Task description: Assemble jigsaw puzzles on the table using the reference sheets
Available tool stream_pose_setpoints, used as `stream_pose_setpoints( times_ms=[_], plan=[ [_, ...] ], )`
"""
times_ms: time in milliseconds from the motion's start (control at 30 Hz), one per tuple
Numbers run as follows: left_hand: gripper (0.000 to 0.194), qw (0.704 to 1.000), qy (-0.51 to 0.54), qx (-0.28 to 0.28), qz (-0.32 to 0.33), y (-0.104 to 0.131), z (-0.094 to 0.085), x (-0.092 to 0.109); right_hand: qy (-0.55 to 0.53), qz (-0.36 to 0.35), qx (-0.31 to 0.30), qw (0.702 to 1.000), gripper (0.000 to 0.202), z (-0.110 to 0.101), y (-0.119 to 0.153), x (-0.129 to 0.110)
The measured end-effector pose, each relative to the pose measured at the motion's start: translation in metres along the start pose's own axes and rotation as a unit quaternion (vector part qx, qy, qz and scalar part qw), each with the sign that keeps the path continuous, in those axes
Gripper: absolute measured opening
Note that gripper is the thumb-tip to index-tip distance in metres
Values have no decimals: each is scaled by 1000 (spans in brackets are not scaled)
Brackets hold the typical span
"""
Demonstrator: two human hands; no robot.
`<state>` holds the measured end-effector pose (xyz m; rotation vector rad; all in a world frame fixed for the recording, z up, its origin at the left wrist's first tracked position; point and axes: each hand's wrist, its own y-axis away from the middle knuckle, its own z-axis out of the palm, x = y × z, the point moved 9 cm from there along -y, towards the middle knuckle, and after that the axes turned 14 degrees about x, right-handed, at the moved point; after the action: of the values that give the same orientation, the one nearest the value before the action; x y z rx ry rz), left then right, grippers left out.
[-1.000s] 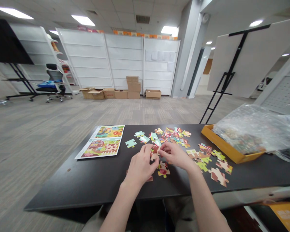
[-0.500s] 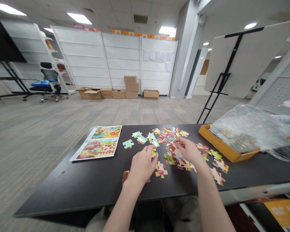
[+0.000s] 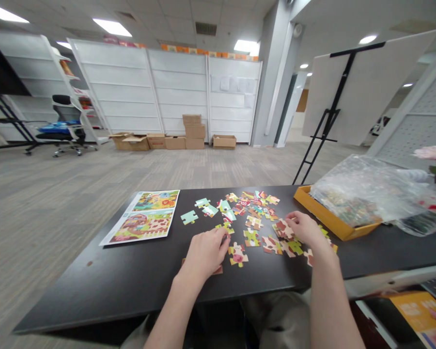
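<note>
Puzzle pieces (image 3: 252, 224) are lying scattered on the black table (image 3: 131, 276). The right hand (image 3: 303, 228) is pinching a brown-spotted piece (image 3: 284, 229); the left hand (image 3: 205, 252) is resting loosely curled on a piece at the near edge. A picture sheet (image 3: 141, 218) is lying left, an orange tray (image 3: 330, 218) right. Behind, grey carpet is reaching to white shelving.

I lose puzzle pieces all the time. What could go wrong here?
The right hand rests among loose pieces near the table's front edge; a forearm sweep might knock some off. A piece lies mostly hidden under the left hand and may get overlooked.
</note>
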<state>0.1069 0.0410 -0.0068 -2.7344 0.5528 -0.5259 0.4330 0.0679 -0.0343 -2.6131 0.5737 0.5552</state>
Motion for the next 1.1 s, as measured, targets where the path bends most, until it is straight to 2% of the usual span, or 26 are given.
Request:
stream_pose_setpoints(
  times_ms=[167,333,467,533,767,1000,1100],
  plan=[
    [17,1000,1,13,26,6,-2,-9,12,52,37,998,27,-3,-11,39],
    [20,999,-3,27,34,8,-3,-19,27,77,23,996,36,6,-15,54],
    [19,999,15,28,26,9,-2,-24,75,51,77,993,45,-4,-14,40],
    [19,999,21,23,25,10,-1,-24,81,36,92,992,44,-6,-11,27],
    [22,998,31,4,52,10,3,-27,15,-4,15,1000,28,13,0,-11],
    [22,999,37,16,33,18,-1,-53,35,-46,33,998,27,14,0,-31],
    [24,999,38,23,29,21,-5,-62,64,-45,10,997,27,21,0,-39]
  ],
)
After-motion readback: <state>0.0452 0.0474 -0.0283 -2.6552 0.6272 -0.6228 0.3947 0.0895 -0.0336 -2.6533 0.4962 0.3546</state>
